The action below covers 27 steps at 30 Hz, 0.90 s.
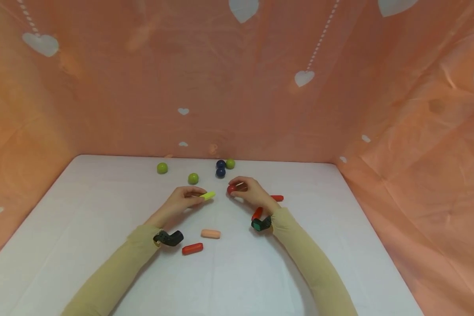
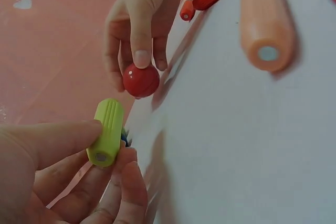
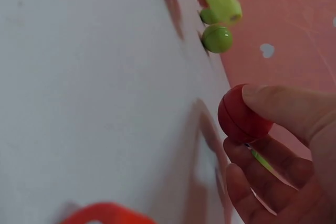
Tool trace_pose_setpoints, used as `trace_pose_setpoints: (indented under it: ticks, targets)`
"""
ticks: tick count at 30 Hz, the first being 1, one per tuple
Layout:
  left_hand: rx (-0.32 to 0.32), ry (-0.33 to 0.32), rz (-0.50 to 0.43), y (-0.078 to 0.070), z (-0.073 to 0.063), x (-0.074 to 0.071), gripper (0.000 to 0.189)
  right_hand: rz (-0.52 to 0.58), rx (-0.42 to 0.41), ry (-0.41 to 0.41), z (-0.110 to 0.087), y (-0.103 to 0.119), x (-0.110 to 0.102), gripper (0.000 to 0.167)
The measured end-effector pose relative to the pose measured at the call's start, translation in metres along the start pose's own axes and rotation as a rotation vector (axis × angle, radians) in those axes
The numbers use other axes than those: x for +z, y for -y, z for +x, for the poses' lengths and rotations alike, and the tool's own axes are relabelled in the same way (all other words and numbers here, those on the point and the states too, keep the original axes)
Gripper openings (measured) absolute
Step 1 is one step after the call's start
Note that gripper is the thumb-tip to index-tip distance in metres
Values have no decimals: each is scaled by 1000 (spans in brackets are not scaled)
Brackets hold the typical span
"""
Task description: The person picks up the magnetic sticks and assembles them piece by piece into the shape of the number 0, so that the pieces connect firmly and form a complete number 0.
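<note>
My left hand (image 1: 184, 198) pinches a yellow-green rod (image 2: 108, 132) between thumb and fingers; a grey metal disc shows in the rod's end. Across from it my right hand (image 1: 251, 193) pinches a red ball (image 3: 243, 115) with thumb and fingertips, a thin seam line running round the ball. In the head view the rod and the ball are a short gap apart, not touching. The left wrist view shows both hands a little above the white table (image 1: 237, 272), shadows beside them. Beneath the right wrist lies a red rod (image 1: 257, 213), with another red rod (image 1: 277, 198) beyond.
A peach rod (image 1: 210, 234) and a red rod (image 1: 192, 249) lie nearer the front. Toward the back sit two dark blue balls (image 1: 220, 172), a green ball (image 1: 231, 163) touching them, and further green balls (image 1: 193, 178) to the left. An orange cloth (image 1: 237, 109) borders the table.
</note>
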State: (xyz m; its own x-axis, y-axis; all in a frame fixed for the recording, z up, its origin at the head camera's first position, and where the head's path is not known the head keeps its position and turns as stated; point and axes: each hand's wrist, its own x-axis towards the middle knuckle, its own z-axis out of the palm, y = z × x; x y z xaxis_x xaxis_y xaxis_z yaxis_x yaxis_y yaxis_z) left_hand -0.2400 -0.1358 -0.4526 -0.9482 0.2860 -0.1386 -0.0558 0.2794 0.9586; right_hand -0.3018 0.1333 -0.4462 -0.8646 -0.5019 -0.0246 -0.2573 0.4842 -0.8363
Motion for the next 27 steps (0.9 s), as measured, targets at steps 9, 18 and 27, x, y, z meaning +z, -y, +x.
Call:
trace_pose_setpoints:
  ticks: [9,18,27]
  targets:
    - [48,-3,54,-10,26,13,28,74,21,-22,-6,1,-3,32]
    - [78,-15,56,-14,39,21,30,79,2,-27,-7,4,-1,31]
    - [143,-67,8,-12,41,10,38,89,27,-76,-5,-5,-3,36]
